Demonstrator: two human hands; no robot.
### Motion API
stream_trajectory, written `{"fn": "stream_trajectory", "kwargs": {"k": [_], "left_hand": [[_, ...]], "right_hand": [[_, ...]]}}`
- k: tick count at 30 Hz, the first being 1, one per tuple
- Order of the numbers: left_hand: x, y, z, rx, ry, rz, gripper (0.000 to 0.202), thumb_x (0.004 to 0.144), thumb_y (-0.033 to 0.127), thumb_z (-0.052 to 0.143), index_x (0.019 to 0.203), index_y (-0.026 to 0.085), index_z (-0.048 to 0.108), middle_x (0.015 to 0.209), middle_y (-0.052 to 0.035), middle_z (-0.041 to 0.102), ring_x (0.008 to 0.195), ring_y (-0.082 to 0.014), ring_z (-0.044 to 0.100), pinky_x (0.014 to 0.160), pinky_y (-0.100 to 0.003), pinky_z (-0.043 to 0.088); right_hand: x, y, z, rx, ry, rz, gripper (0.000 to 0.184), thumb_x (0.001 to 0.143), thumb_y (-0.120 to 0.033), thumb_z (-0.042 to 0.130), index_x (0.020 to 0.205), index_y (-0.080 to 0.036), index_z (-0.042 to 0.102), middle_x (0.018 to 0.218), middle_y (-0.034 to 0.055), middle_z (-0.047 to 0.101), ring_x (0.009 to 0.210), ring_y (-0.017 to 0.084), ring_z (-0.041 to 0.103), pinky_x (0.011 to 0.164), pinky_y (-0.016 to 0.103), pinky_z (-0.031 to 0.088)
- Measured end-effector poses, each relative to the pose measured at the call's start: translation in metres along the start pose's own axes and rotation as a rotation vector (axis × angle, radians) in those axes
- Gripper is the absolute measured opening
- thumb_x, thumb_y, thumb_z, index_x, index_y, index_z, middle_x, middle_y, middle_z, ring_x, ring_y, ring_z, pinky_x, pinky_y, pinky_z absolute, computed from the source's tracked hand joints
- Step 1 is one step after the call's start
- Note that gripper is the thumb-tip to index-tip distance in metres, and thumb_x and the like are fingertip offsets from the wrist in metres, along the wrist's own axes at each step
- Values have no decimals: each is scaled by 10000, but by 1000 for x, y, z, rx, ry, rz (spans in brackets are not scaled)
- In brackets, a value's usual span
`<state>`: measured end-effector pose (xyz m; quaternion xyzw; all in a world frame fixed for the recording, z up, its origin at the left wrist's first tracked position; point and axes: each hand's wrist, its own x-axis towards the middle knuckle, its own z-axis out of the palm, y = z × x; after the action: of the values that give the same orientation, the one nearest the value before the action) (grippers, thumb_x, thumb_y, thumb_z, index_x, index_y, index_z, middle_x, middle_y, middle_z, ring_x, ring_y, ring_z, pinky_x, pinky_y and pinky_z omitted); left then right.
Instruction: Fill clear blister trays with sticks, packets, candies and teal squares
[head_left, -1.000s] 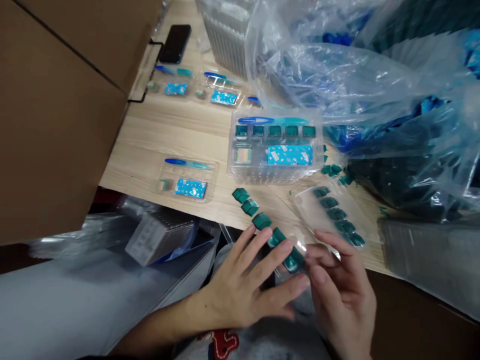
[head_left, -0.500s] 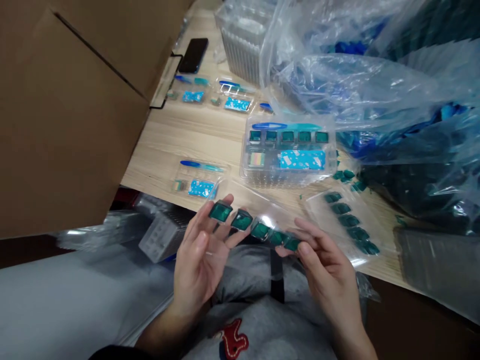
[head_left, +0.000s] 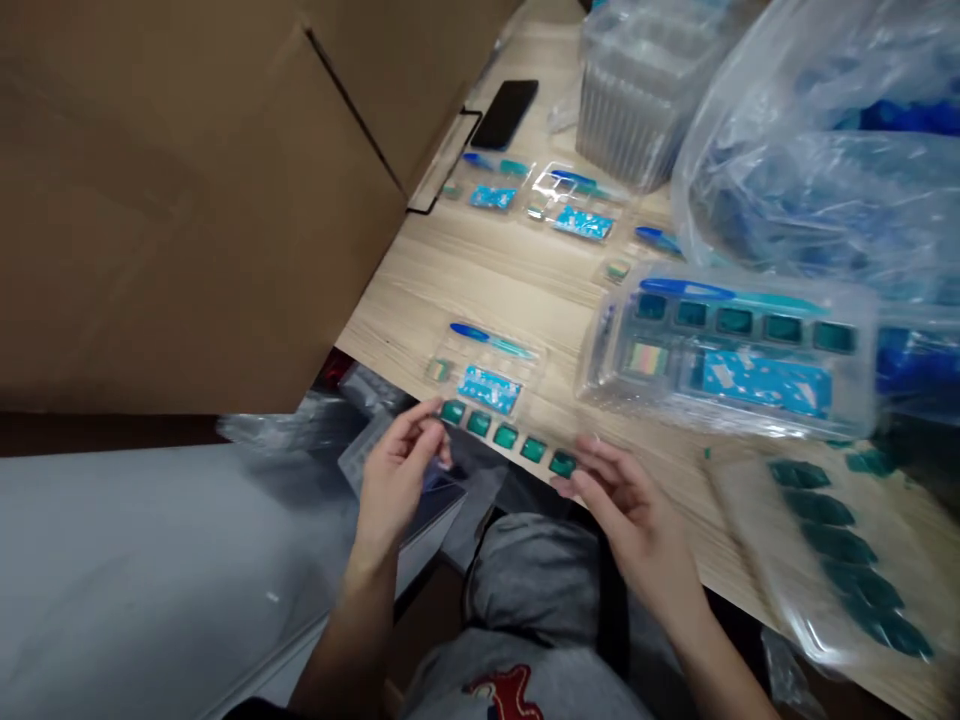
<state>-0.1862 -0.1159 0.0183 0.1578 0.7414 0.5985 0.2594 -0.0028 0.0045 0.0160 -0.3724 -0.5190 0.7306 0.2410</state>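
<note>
5 teal squares in a clear plastic strip [head_left: 506, 436]: in a row at 6 o'clock, level with the bench edge.
Left hand [head_left: 401, 480]: at 7 o'clock, pinching the strip's left end.
Right hand [head_left: 630, 505]: at 5 o'clock, fingers curled, gripping the strip's right end.
Large clear tray [head_left: 727, 390]: at 3 o'clock on the bench [head_left: 390, 310], with 5 teal squares and a blue card.
Clear blister sheet [head_left: 832, 560]: at 4 o'clock, with 5 teal pieces.
Small clear tray [head_left: 487, 375]: just above the strip, at 12 o'clock from it.
Black phone [head_left: 504, 113]: at 12 o'clock.
Cardboard box [head_left: 187, 200]: at 10 o'clock.
Plastic bag [head_left: 817, 150]: at 2 o'clock.
</note>
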Motion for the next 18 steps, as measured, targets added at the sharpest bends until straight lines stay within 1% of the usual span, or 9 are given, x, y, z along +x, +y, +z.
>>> {"fn": "stream_trajectory", "kwargs": {"k": [2,4,6,7,9,11,13,16,18], "left_hand": [[21,0,-4,116,135,94,336,804,362,654,1092,190,670,638,39,609,583,-88,568,638,-219,485],[44,1,-4,223,225,171,345,802,367,641,1092,185,677,771,-2,674,692,-119,610,717,-252,494],[65,1,0,318,250,227,324,815,362,607,1072,180,687,917,-43,704,826,-159,634,803,-294,494],[74,-1,2,364,241,247,310,823,352,590,1055,174,692,950,-55,704,866,-174,633,835,-313,490],[87,-6,6,448,220,275,284,825,334,573,1011,162,702,945,-69,693,868,-185,624,853,-335,487],[95,-13,7,512,221,284,272,829,331,567,987,158,704,944,-76,665,839,-180,611,848,-334,488],[99,-21,6,554,230,281,274,839,333,558,1003,162,695,965,-82,637,845,-177,602,856,-330,484],[97,-23,5,599,215,303,281,860,315,529,1058,169,666,995,-92,631,935,-200,592,926,-358,448],[89,-19,13,588,148,346,275,873,319,522,1075,183,649,1005,-92,641,987,-211,587,959,-373,426]], "right_hand": [[20,3,18,-44,-23,-49,326,839,-383,624,1113,-214,576,1057,74,693,793,175,706,792,365,584],[39,7,34,-132,17,-120,403,861,-379,569,1220,-200,531,1107,105,665,855,195,689,841,409,556],[56,10,46,-283,71,-195,514,875,-357,524,1348,-174,435,1111,137,649,886,218,668,848,439,538],[62,11,50,-374,90,-235,560,882,-338,503,1397,-158,379,1105,150,642,897,229,656,843,447,534],[72,12,56,-583,114,-305,591,899,-286,451,1446,-120,304,1083,173,627,912,249,632,831,455,529],[78,14,59,-785,120,-344,549,917,-236,395,1439,-83,321,1075,196,600,934,275,610,824,477,524],[84,16,62,-918,122,-339,492,926,-200,365,1391,-45,398,1095,232,566,959,313,597,812,514,519],[91,18,70,-982,124,-306,444,920,-146,365,1322,11,472,1160,298,517,982,362,596,785,549,523],[86,16,75,-1019,130,-295,442,910,-109,369,1317,30,471,1191,327,498,979,375,606,770,552,532]]}}
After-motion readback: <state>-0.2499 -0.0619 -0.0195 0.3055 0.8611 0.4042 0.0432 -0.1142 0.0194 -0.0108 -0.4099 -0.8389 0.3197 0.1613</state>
